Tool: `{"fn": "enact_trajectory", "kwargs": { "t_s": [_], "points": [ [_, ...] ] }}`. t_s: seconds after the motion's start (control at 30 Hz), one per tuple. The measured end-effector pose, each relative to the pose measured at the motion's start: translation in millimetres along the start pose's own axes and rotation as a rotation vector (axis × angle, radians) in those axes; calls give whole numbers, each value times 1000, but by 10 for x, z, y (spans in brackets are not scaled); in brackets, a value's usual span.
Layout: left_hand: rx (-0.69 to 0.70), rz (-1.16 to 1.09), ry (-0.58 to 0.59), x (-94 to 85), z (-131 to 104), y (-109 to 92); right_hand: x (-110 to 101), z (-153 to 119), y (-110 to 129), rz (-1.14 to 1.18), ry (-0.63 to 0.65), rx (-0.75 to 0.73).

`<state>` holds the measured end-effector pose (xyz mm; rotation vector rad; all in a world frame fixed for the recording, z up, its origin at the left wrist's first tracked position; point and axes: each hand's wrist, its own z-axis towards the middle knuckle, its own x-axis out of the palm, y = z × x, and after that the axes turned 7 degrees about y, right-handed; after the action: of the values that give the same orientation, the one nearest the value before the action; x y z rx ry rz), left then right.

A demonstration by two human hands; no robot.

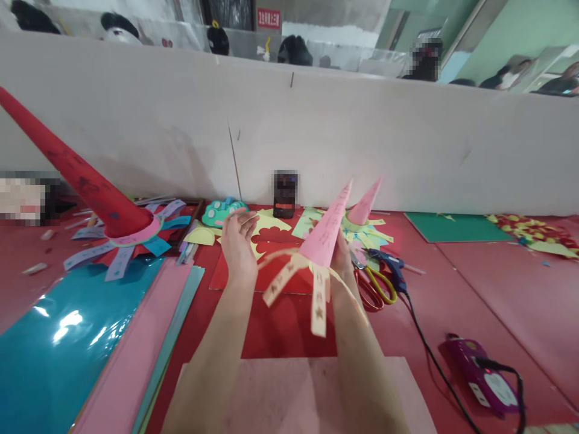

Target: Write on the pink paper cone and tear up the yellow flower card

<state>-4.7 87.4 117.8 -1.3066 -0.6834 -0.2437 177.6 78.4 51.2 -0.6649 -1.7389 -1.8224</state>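
Observation:
In the head view, a small pink paper cone (326, 232) with cream strips hanging from its base is tilted up to the right over the red table. My right hand (342, 256) holds it from behind, and the cone hides most of the fingers. My left hand (239, 244) is raised to the left of the cone, its fingers loosely bent and apart, with nothing in it. A second pink cone (364, 205) stands behind my right hand. Scissors with red and yellow handles (377, 286) and a blue glue gun (391, 265) lie just right of it.
A tall red cone (81, 172) with paper strips leans at the left, behind stacked blue, pink and teal sheets (90, 337). A phone (284, 196) stands against the white partition (181, 120). A purple power device (482, 377) with cables and a green sheet (452, 228) are on the right.

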Motion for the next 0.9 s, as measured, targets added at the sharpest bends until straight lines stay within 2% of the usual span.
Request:
{"fn": "enact_trajectory", "kwargs": {
  "t_s": [0.1, 0.27, 0.4, 0.47, 0.57, 0.63, 0.7, 0.8, 0.9],
  "points": [
    [25, 41, 17, -15, 3, 17, 77, 66, 62, -29, -103, -162],
    [116, 90, -60, -17, 6, 13, 180, 63, 135, -146, -307, -420],
    [303, 161, -70, 22, -43, -26, 229, 10, 123, -353, -370, -555],
    [410, 197, 34, 57, -96, -49, 264, -20, 119, -432, -372, -574],
    [437, 342, 374, 112, -192, -44, 340, -58, 115, -507, -335, -601],
    [432, 556, 565, 137, -247, 4, 397, -74, 104, -543, -330, -607],
    [443, 802, 697, 148, -285, 79, 452, -81, 86, -564, -349, -618],
    [452, 1056, 824, 142, -306, 186, 526, -85, 60, -563, -357, -643],
    [485, 1172, 810, 128, -290, 236, 585, -97, 46, -561, -331, -662]
  ]
}}
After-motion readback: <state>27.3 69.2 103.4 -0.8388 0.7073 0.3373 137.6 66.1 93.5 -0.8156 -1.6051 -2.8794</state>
